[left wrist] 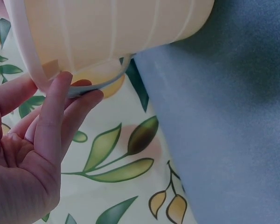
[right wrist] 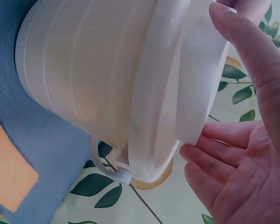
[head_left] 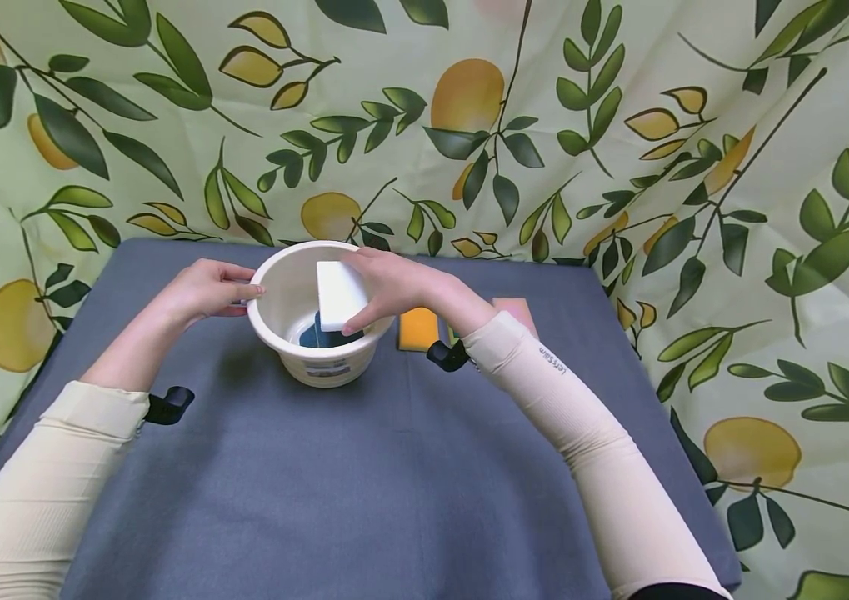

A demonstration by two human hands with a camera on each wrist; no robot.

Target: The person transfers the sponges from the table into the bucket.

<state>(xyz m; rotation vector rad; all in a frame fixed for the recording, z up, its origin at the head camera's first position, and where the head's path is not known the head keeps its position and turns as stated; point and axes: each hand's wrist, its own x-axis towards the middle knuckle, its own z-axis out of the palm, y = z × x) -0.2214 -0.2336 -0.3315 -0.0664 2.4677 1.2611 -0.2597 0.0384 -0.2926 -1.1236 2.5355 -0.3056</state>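
A white tub (head_left: pixel 292 354) with a looped side handle (left wrist: pixel 109 81) stands near the far side of the table. My left hand (head_left: pixel 210 292) grips its left rim, thumb on the rim and fingers by the handle in the left wrist view. Over the tub's mouth, my right hand (head_left: pixel 394 287) pinches a white rectangular sponge (head_left: pixel 339 296) between thumb and fingertips. In the right wrist view the white sponge (right wrist: pixel 200 79) is tilted at the rim. A dark blue item (head_left: pixel 312 336) lies on the tub's bottom, partly hidden by the sponge.
An orange sponge (head_left: pixel 418 329) lies right of the tub, and a pink one (head_left: pixel 516 312) sits farther right, partly behind the right forearm. Something green shows between them, mostly hidden. A blue-grey cloth (head_left: pixel 394 483) covers the table; patterned fabric (head_left: pixel 364 125) hangs behind it.
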